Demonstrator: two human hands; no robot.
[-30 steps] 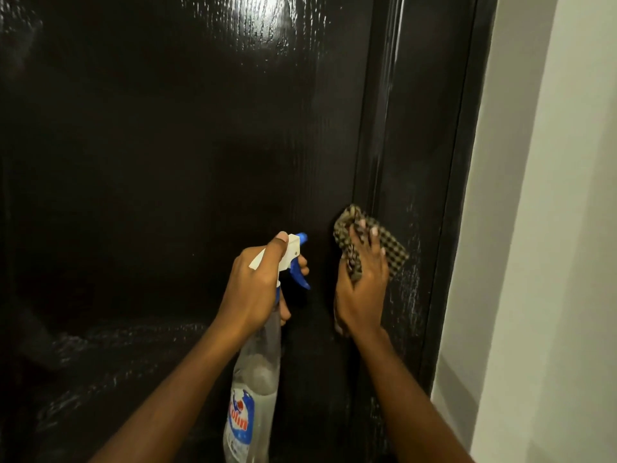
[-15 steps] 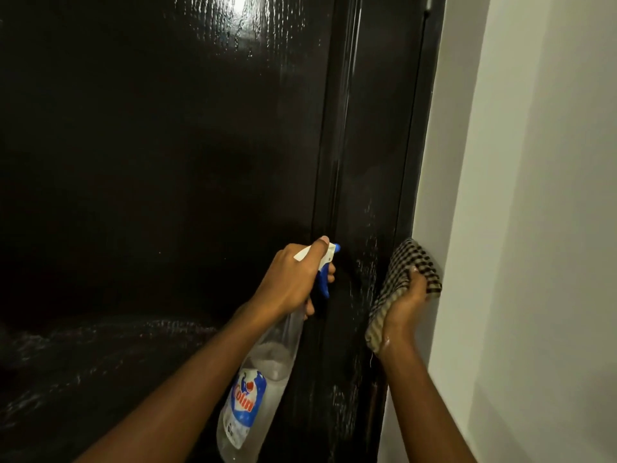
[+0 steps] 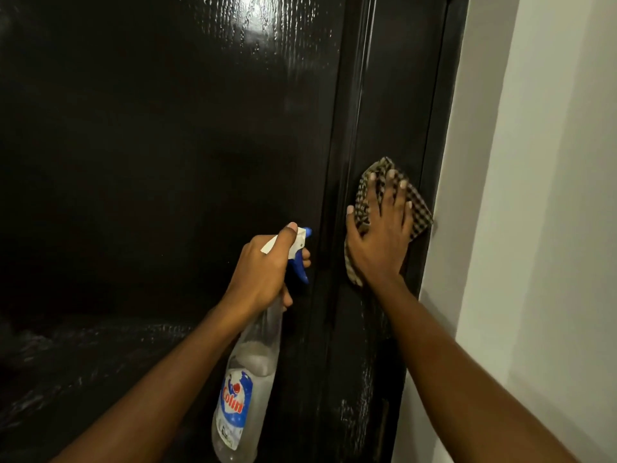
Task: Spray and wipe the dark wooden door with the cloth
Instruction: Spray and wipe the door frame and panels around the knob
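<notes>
Presses checked cloth (image 3: 418,202) flat on dark wooden door (image 3: 167,162) under straight-fingered right grip (image 3: 380,235); clasps spray bottle (image 3: 243,379) in left grip (image 3: 263,272), just left. Could smear white wall (image 3: 534,228) just right of that grip, or let unpinched cloth slip.

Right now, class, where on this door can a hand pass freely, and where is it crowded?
Free: the broad door panel above and left of the left hand; the narrow strip above the right hand. Crowded: mid-height, where spray bottle and cloth sit close together.
</notes>
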